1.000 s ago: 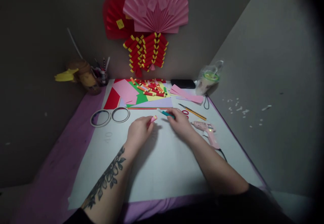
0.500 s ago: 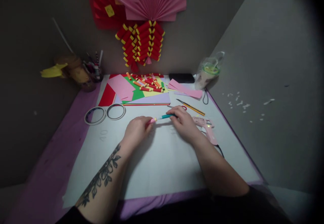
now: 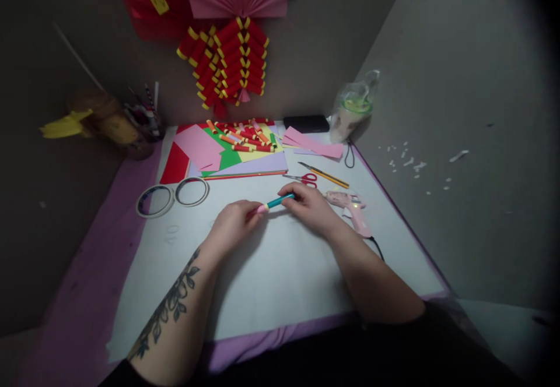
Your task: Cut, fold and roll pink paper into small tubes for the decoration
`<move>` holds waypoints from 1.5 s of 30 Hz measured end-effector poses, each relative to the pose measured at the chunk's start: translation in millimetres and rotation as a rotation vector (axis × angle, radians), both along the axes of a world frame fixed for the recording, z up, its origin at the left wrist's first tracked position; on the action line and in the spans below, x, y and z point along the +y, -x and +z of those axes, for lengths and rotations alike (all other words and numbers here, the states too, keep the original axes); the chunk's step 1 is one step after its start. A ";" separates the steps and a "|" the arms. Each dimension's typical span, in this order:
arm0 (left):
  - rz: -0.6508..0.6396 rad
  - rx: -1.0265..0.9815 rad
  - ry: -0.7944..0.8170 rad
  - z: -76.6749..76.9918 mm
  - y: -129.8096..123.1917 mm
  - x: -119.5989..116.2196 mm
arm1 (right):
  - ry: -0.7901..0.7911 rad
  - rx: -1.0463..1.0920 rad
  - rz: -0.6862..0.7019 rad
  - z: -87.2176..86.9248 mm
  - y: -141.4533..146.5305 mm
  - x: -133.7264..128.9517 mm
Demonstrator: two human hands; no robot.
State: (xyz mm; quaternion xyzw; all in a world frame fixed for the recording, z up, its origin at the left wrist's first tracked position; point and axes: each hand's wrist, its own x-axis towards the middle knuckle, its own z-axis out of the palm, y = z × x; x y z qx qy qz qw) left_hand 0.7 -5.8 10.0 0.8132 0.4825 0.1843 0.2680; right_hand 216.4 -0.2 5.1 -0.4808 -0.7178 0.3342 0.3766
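My left hand [image 3: 234,222] is closed on a small pink paper tube [image 3: 262,208] with a pale yellow end, most of it hidden by the fingers. From the right, my right hand [image 3: 308,206] grips a teal pen [image 3: 279,201]. The pen's near end meets the yellow end of the tube, and its tip is out of sight there; how deep it sits I cannot tell. Beyond my right fingers lie red-handled scissors [image 3: 310,178]. A pink glue gun [image 3: 352,205] with a small light on it rests just right of my right hand.
Two tape rolls [image 3: 191,192] lie to the left. At the back, small paper tubes [image 3: 251,148] are piled on coloured sheets [image 3: 205,148]. A yellow cutter [image 3: 328,176], pink strips [image 3: 315,145], a black phone-like slab [image 3: 306,123] and a lidded cup [image 3: 353,113] stand or lie at the right rear.
The teal pen has come up against the tube, and its white front part no longer shows. My view has shifted slightly, and more of the scissors is visible.
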 end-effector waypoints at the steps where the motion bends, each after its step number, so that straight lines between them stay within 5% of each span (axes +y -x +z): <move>1: -0.005 -0.013 0.013 -0.1 -0.2 0.2 | -0.005 0.014 0.013 0.3 -0.2 0.0; 19: -0.054 -0.162 0.104 -2.5 1.9 0.5 | 0.151 0.105 0.030 -4.2 9.0 -3.5; 24: 0.114 -0.347 0.105 -0.4 4.7 3.1 | 0.193 0.212 -0.117 -14.8 8.7 0.2; 30: 0.422 -0.631 -0.137 1.5 2.9 1.7 | 0.149 0.377 -0.245 -18.2 7.8 1.0; 35: 0.429 -0.592 -0.197 1.0 -1.9 -2.1 | 0.123 0.438 -0.238 -14.7 10.2 -2.3; 41: 0.310 -0.748 0.104 -3.5 -18.8 -7.3 | 0.145 0.480 -0.177 -8.7 19.5 -10.2; 45: 0.308 -0.798 0.168 -0.6 -20.5 -8.7 | 0.124 0.476 -0.166 -4.5 22.4 -14.3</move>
